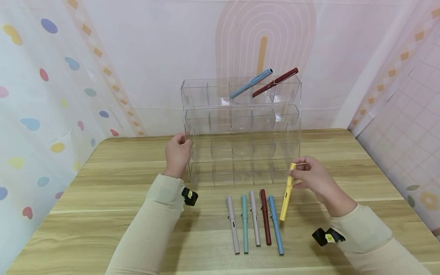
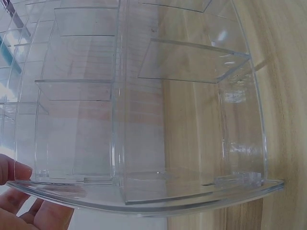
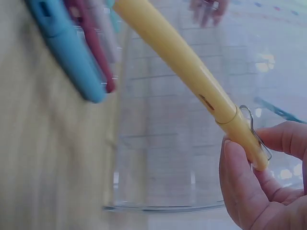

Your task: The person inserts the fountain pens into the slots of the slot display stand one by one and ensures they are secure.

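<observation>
My right hand [image 1: 311, 175] pinches a yellow pen [image 1: 287, 194] by its capped, clipped end, and the barrel slants down over the table. In the right wrist view the thumb and fingers [image 3: 242, 184] press on the cap of that yellow pen [image 3: 192, 74]. At the left side of a clear acrylic pen rack [image 1: 242, 151], my left hand [image 1: 178, 152] grips the side panel's edge; the left wrist view shows the thumb on one face and fingers on the other. A blue pen [image 1: 252, 83] and a dark red pen [image 1: 276, 82] lean in the rack's top tier.
Before the rack lie several capped pens in a row: a lilac pen [image 1: 233, 225], a teal pen [image 1: 245, 225], a second lilac pen [image 1: 255, 219], a dark red pen [image 1: 266, 217] and a blue pen [image 1: 276, 225]. A patterned curtain [image 1: 154, 57] hangs behind the wooden table [image 1: 113, 191].
</observation>
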Demonstrator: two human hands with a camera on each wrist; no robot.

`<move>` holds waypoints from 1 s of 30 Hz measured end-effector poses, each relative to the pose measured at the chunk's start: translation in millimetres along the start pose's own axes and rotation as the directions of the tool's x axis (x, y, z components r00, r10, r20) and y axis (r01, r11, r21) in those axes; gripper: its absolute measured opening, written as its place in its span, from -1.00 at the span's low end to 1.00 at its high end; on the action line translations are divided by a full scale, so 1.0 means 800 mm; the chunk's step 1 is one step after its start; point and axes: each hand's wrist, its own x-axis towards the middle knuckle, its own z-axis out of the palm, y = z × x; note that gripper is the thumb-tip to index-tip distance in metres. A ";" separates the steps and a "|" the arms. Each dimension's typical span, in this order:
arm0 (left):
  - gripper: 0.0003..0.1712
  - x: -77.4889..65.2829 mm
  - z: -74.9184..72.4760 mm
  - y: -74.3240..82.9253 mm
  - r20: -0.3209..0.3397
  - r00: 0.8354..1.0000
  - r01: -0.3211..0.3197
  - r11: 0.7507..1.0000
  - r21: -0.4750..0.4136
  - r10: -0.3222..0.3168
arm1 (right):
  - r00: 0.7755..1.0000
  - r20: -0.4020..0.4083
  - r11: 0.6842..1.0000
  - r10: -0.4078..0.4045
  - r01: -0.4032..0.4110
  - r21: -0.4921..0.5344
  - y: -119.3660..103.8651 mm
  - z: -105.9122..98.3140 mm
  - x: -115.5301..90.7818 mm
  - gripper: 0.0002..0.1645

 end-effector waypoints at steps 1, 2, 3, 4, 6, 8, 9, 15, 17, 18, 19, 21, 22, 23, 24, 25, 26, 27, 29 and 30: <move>-0.58 0.000 0.000 0.000 -0.001 1.000 0.001 1.000 -0.001 -0.001 | 1.000 -0.011 1.000 -0.009 0.009 0.023 -0.003 -0.002 0.000 -0.51; -0.59 0.000 0.000 0.000 0.000 1.000 0.001 1.000 0.001 -0.001 | 1.000 -0.024 0.999 -0.017 0.018 0.045 -0.006 -0.004 0.001 -0.51; -0.59 0.000 -0.001 0.000 0.000 1.000 -0.002 1.000 0.003 0.002 | 0.999 -0.040 0.997 -0.024 0.027 0.067 -0.008 -0.006 0.001 -0.52; -0.59 0.000 -0.001 0.000 -0.001 1.000 -0.004 1.000 0.002 0.004 | 0.998 -0.055 0.995 -0.031 0.036 0.093 -0.010 -0.008 0.002 -0.55; -0.59 0.001 -0.001 -0.001 -0.003 1.000 -0.009 1.000 0.001 0.009 | 0.995 -0.086 0.988 -0.040 0.053 0.146 -0.016 -0.012 0.003 -0.62; -0.58 0.002 0.000 -0.002 -0.004 1.000 -0.008 1.000 -0.002 0.008 | 0.991 -0.120 0.976 -0.054 0.078 0.205 -0.022 -0.015 0.003 -0.67; -0.58 0.002 0.000 -0.003 -0.006 1.000 -0.006 1.000 -0.002 0.006 | 0.989 -0.138 0.967 -0.058 0.090 0.238 -0.026 -0.016 0.003 -0.70; -0.58 0.003 0.000 -0.003 -0.008 1.000 0.004 1.000 0.003 -0.004 | 0.966 -0.246 0.890 -0.074 0.175 0.421 -0.048 -0.019 0.004 -0.71; -0.58 0.003 0.001 -0.003 -0.010 1.000 0.003 1.000 0.005 -0.003 | 0.959 -0.269 0.862 -0.086 0.207 0.462 -0.054 -0.019 0.006 -0.70; -0.58 0.003 0.001 -0.003 -0.011 1.000 0.002 1.000 0.007 -0.001 | 0.956 -0.276 0.850 -0.094 0.222 0.478 -0.057 -0.019 0.006 -0.69; -0.58 0.002 0.001 -0.002 -0.012 1.000 0.001 1.000 0.009 -0.001 | 0.954 -0.282 0.835 -0.102 0.236 0.497 -0.060 -0.018 0.007 -0.69; -0.58 0.002 0.001 -0.002 -0.010 1.000 0.002 1.000 0.010 -0.002 | 0.948 -0.299 0.810 -0.109 0.259 0.526 -0.066 -0.017 0.010 -0.68; -0.58 0.002 0.001 -0.002 -0.009 1.000 0.003 1.000 0.011 -0.003 | 0.945 -0.308 0.799 -0.109 0.268 0.538 -0.069 -0.016 0.011 -0.67; -0.58 0.002 0.001 -0.002 -0.007 1.000 0.004 1.000 0.011 -0.004 | 0.942 -0.319 0.791 -0.106 0.274 0.547 -0.073 -0.014 0.012 -0.67; -0.58 0.002 0.001 -0.002 -0.006 1.000 0.006 1.000 0.011 -0.006 | 0.938 -0.331 0.782 -0.104 0.282 0.555 -0.076 -0.013 0.014 -0.66; -0.59 0.002 0.001 -0.002 -0.005 1.000 0.008 1.000 0.011 -0.008 | 0.934 -0.343 0.775 -0.099 0.289 0.562 -0.079 -0.011 0.016 -0.66; -0.59 0.003 0.001 -0.003 -0.004 1.000 0.009 1.000 0.009 -0.009 | 0.930 -0.355 0.767 -0.094 0.295 0.570 -0.083 -0.010 0.018 -0.66; -0.59 0.003 0.001 -0.003 -0.005 1.000 0.010 1.000 0.008 -0.010 | 0.925 -0.369 0.760 -0.092 0.304 0.574 -0.086 -0.008 0.021 -0.66; -0.60 0.003 0.001 -0.003 -0.006 1.000 0.010 1.000 0.007 -0.010 | 0.914 -0.393 0.745 -0.096 0.328 0.581 -0.094 -0.005 0.025 -0.65; -0.60 0.003 0.001 -0.003 -0.008 1.000 0.009 1.000 0.007 -0.009 | 0.909 -0.403 0.734 -0.102 0.342 0.586 -0.097 -0.004 0.027 -0.65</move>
